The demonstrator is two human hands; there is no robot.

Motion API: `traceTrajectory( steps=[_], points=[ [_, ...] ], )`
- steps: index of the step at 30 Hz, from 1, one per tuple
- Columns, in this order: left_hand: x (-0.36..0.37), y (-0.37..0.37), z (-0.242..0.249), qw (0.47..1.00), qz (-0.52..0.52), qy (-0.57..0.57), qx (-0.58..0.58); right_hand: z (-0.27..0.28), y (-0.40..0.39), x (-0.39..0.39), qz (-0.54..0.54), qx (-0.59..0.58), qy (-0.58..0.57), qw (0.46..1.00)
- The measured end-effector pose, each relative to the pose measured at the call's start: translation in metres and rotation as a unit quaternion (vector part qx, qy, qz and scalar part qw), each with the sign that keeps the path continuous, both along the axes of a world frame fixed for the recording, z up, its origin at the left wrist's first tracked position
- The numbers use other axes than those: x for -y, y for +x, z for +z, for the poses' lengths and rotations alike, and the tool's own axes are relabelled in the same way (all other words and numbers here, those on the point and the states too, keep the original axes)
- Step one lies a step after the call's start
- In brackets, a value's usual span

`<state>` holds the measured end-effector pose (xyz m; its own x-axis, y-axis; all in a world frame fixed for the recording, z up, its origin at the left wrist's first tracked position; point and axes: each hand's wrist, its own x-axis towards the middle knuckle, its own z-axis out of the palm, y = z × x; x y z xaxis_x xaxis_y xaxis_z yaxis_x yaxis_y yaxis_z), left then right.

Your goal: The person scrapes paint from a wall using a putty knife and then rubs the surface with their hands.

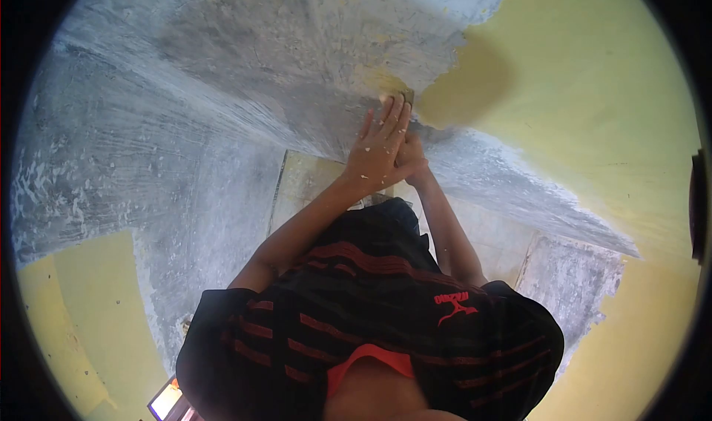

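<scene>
At frame centre, the left hand point(380, 148) lies flat, fingers spread, over the right hand point(412, 156), whose grip clenches a scraper point(399, 96) against the grey wall point(222, 87) beside yellow paint point(593, 87).

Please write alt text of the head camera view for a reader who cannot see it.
Both hands, left hand over right hand, press a small tool against a wall where grey plaster meets yellow paint. Below are the person's bare forearms and black shirt with red stripes.

One head-worn fisheye view, seemingly tilted steeply along the body toward a close wall point(222, 87).
</scene>
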<state>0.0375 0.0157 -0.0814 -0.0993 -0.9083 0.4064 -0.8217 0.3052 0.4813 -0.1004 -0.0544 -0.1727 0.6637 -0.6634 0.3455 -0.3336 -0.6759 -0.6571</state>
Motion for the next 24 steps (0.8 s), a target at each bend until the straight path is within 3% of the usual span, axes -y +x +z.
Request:
traceTrajectory(
  steps=[2, 7, 8, 9, 10, 11, 12, 13, 15, 19, 21, 24],
  points=[
    [0.002, 0.002, 0.005, 0.999, 0.024, -0.017, 0.038, -0.001, -0.007, -0.001, -0.001, -0.002, -0.008, 1.000],
    [0.001, -0.002, 0.009, 1.000, 0.023, 0.007, 0.003, 0.005, 0.000, 0.013, 0.014, 0.019, -0.067, 0.998],
    [0.000, -0.003, 0.009, 1.000, 0.025, 0.003, -0.002, 0.020, -0.003, 0.014, -0.010, -0.070, 0.119, 0.990],
    [0.000, -0.002, 0.010, 1.000, 0.026, 0.001, -0.005, 0.036, -0.007, 0.014, -0.035, -0.159, 0.299, 0.940],
    [0.000, 0.000, 0.013, 0.999, 0.033, 0.002, -0.007, 0.042, -0.011, 0.013, -0.035, -0.163, 0.295, 0.941],
    [0.002, 0.001, 0.015, 0.999, 0.041, 0.002, -0.007, 0.048, -0.012, 0.009, -0.041, -0.061, 0.119, 0.990],
    [0.003, -0.001, 0.016, 0.999, 0.044, -0.005, -0.010, 0.056, -0.013, 0.004, -0.043, 0.045, -0.061, 0.996],
    [0.001, -0.004, 0.015, 0.999, 0.034, 0.005, -0.032, 0.074, -0.016, -0.005, -0.039, 0.042, -0.066, 0.996],
    [0.002, -0.008, 0.013, 0.998, 0.028, 0.011, -0.061, 0.115, -0.024, -0.023, -0.199, 0.040, 0.148, 0.968],
    [0.002, -0.019, 0.007, 0.996, -0.009, 0.011, -0.094, 0.130, -0.049, -0.027, -0.161, 0.080, 0.194, 0.964],
    [0.003, -0.022, 0.005, 0.994, -0.017, 0.010, -0.109, 0.140, -0.054, -0.025, -0.184, 0.000, 0.200, 0.962],
    [0.004, -0.025, -0.003, 0.989, -0.033, 0.013, -0.143, 0.150, -0.050, -0.018, -0.168, -0.024, 0.142, 0.975]
  ],
)
